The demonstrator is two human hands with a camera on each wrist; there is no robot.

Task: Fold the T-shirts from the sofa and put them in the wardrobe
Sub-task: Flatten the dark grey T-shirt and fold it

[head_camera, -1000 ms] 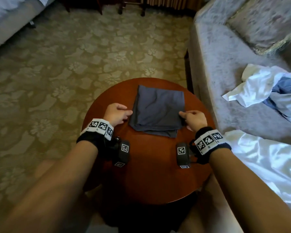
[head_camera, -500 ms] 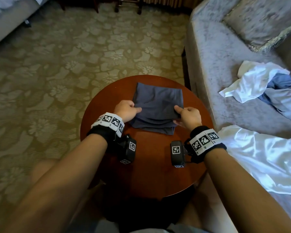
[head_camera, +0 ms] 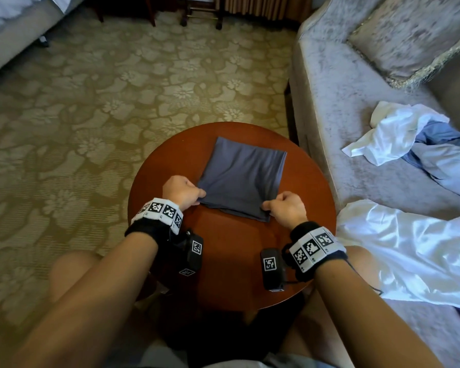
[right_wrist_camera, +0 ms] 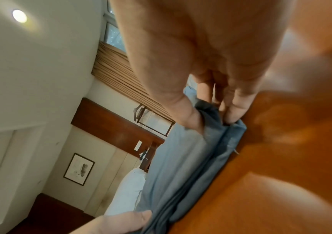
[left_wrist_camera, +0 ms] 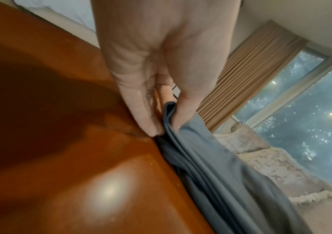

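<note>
A folded grey-blue T-shirt [head_camera: 243,176] lies on the round wooden table [head_camera: 231,256]. My left hand [head_camera: 182,192] pinches its near left corner between thumb and fingers; the left wrist view shows the stacked layers of the T-shirt [left_wrist_camera: 211,166] held by my left hand [left_wrist_camera: 165,125]. At the near right corner my right hand [head_camera: 282,209] does the same, and in the right wrist view my right hand [right_wrist_camera: 213,121] clamps the edge of the T-shirt [right_wrist_camera: 181,158]. More unfolded shirts, white [head_camera: 398,131] and blue [head_camera: 436,134], lie crumpled on the grey sofa [head_camera: 337,107].
A shiny white garment [head_camera: 414,251] lies on the sofa seat by my right arm. A patterned cushion [head_camera: 409,35] leans at the sofa's back. Floral carpet [head_camera: 91,115] spreads left of the table, a bed [head_camera: 11,27] stands at the far left, and furniture legs [head_camera: 199,14] are beyond.
Both hands have moved from the shirt's side edges back to its near corners and now pinch the layers there. The camera has tilted slightly.
</note>
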